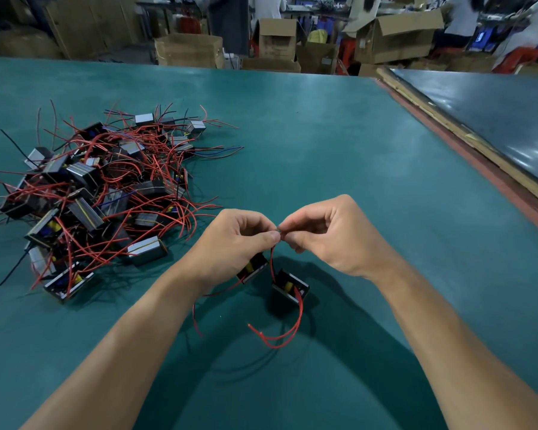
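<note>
Nearest, at 6 o'clock from the hands, loose red leads (pixel 280 336) curl on the green table (pixel 370 156), their free ends joined to nothing. Just beyond them lie two small units. One transformer (pixel 290 287) sits tilted in plain sight at about 5 o'clock. A second transformer (pixel 253 268) is half hidden under the left palm.

A thin red wire (pixel 272 262) rises from the visible one to where the left hand (pixel 233 243) and right hand (pixel 326 234) meet. The fingers (pixel 269 237) of both are curled, and each hand's thumb and forefinger pinch the wire tips at the point where the hands touch. Whether those tips are already twisted together is too small to tell.

I judge this pair's joining as under way, not finished, with one joint in hand and the other leads free.

At 10 o'clock, well apart from the hands, a tangled pile (pixel 106 187) of similar units with red leads waits. No finished pairs show anywhere, so most of the work seems to lie ahead.

Far off at 12 o'clock, past the table's edge, stand cardboard boxes (pixel 395 35).
</note>
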Motion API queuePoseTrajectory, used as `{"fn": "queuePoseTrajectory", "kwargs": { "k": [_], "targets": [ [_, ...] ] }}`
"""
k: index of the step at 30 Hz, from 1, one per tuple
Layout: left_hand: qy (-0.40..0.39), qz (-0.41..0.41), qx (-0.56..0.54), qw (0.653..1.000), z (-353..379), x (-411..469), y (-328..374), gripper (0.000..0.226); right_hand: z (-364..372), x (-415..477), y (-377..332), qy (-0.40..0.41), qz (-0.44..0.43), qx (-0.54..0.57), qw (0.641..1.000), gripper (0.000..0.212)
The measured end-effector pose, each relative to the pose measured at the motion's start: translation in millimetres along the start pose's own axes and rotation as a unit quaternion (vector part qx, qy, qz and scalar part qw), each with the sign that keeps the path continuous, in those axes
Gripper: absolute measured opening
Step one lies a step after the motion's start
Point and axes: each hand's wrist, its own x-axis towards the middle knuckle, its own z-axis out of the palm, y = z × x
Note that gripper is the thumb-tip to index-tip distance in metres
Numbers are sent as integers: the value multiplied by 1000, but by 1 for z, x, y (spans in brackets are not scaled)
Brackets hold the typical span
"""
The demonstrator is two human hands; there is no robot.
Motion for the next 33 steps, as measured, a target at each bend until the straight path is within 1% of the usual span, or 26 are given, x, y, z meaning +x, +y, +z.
{"fn": "queuePoseTrajectory", "kwargs": {
  "k": [3,7,11,13,16,19,20,26,30,33],
  "targets": [
    [-9,-36,-33,999,-1,0,0,21,2,0,2,15,-5,-27,1000,25],
    [-22,-54,-73,996,-4,2,-1,25,4,0,3,40,-29,-77,996,18],
    [-33,-56,-85,994,-5,3,-2,14,9,-1,2,67,-63,-88,992,18],
    [-27,-60,-92,994,-5,4,-3,12,12,-2,0,89,-91,-78,989,18],
    [-15,-62,-83,995,-6,5,-4,11,14,-2,0,97,-106,-73,987,17],
    [-7,-66,-74,995,-4,4,-5,26,15,-3,1,99,-100,-91,986,18],
    [-7,-66,-72,995,-4,4,-5,28,15,-3,1,97,-100,-98,985,19],
    [-3,-69,-52,996,-2,5,-5,23,14,-2,2,71,-113,-152,979,18],
    [7,-61,-31,998,1,5,-7,22,13,-3,4,69,-96,-144,982,18],
    [22,-35,1,999,3,5,-8,20,13,-2,5,71,-85,-147,983,13]
  ]
}}
